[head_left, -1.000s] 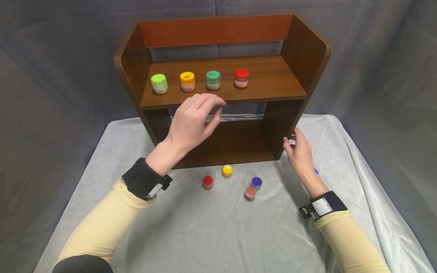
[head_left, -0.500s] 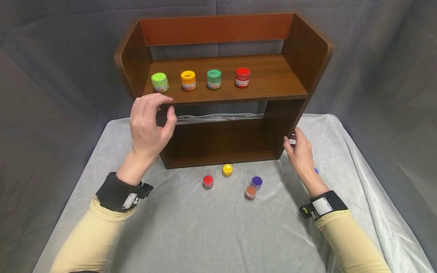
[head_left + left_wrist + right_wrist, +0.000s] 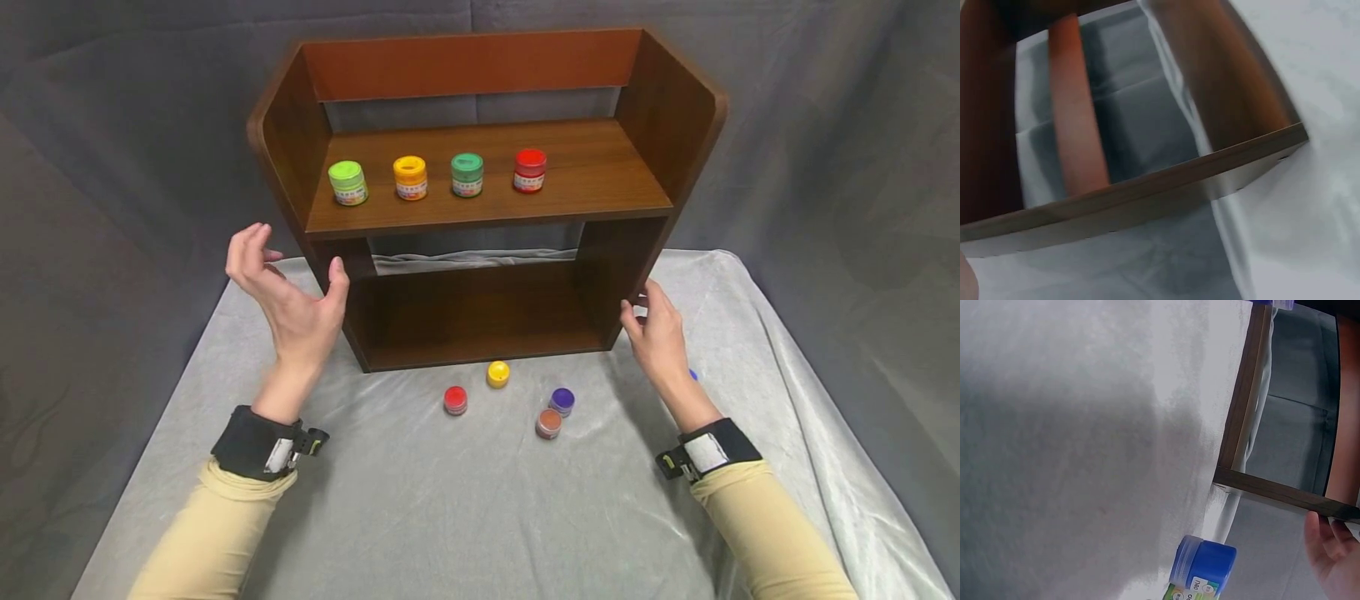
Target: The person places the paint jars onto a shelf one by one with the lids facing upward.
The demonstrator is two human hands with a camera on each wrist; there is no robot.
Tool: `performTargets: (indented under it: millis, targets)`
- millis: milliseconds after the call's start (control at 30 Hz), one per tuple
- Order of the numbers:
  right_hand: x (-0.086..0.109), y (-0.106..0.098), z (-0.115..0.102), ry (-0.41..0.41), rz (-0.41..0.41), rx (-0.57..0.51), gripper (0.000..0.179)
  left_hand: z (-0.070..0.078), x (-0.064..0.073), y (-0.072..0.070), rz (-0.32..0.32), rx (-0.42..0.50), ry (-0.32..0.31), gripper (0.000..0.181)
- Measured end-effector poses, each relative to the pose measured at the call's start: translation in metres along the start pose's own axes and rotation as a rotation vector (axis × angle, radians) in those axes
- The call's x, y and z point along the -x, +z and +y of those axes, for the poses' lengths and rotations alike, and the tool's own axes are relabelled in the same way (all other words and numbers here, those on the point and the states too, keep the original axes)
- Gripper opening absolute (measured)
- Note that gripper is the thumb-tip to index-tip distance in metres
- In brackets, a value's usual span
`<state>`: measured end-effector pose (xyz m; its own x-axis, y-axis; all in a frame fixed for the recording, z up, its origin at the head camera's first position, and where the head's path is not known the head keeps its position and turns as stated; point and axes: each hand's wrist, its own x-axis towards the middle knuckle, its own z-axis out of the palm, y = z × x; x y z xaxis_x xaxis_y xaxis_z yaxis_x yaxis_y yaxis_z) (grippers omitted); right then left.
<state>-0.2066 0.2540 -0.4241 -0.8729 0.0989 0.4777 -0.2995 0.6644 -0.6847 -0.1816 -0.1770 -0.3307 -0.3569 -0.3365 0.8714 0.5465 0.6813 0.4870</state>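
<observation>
The left hand (image 3: 288,300) is released, thumb and fingers apart, just beside the left end of the dark wooden shelf unit (image 3: 577,150). The right hand (image 3: 656,329) has curled fingers touching the unit's right side panel; whether it grips, I cannot tell. Beyond and between both hands, lime-green (image 3: 348,185), orange-yellow (image 3: 410,180), green (image 3: 467,177) and red paint jars (image 3: 529,173) stand on the upper board. Between the hands, slightly nearer the wearer, sit a smaller red jar (image 3: 455,401), yellow jar (image 3: 498,374), purple jar (image 3: 562,402) and brown jar (image 3: 548,423). A blue jar (image 3: 1210,565) is near the right wrist.

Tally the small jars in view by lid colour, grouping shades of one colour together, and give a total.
Red jars: 2
Yellow jars, one orange-tinged: 2
Green jars, one light: 2
Purple jar: 1
Brown jar: 1
Blue jar: 1
Total: 9
</observation>
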Motion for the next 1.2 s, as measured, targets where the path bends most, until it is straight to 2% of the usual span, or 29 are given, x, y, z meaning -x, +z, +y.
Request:
performTargets:
  millis: [67, 167, 300, 400, 500, 633, 733, 1033, 1200]
  targets:
    - [0.000, 0.000, 0.000, -0.003, 0.002, 0.002, 0.034, -0.008, 0.005, 0.000, -0.045, -0.007, -0.047, 0.070]
    - [0.000, 0.001, 0.000, -0.007, 0.004, 0.004, 0.033, -0.019, 0.013, 0.000, -0.157, -0.028, -0.148, 0.079]
    - [0.000, 0.001, 0.000, -0.012, 0.004, 0.001, 0.031, -0.030, 0.022, 0.000, -0.289, -0.027, -0.288, 0.081]
    - [0.000, 0.001, 0.001, -0.014, 0.003, -0.002, 0.030, -0.038, 0.029, 0.002, -0.348, -0.013, -0.354, 0.074]
    - [0.000, 0.001, 0.001, -0.014, -0.001, -0.001, 0.029, -0.045, 0.034, 0.005, -0.398, -0.027, -0.368, 0.063]
    - [-0.001, 0.000, 0.001, -0.015, -0.008, -0.002, 0.027, -0.052, 0.041, 0.008, -0.436, -0.059, -0.365, 0.047]
    - [-0.001, -0.001, 0.000, -0.016, -0.013, 0.001, 0.027, -0.054, 0.044, 0.009, -0.452, -0.075, -0.374, 0.042]
    - [-0.001, -0.002, -0.001, -0.013, -0.018, -0.002, 0.026, -0.059, 0.053, 0.012, -0.449, -0.094, -0.420, 0.040]
    - [-0.001, -0.004, -0.003, 0.012, -0.039, 0.008, 0.029, -0.057, 0.054, 0.013, -0.452, -0.080, -0.446, 0.038]
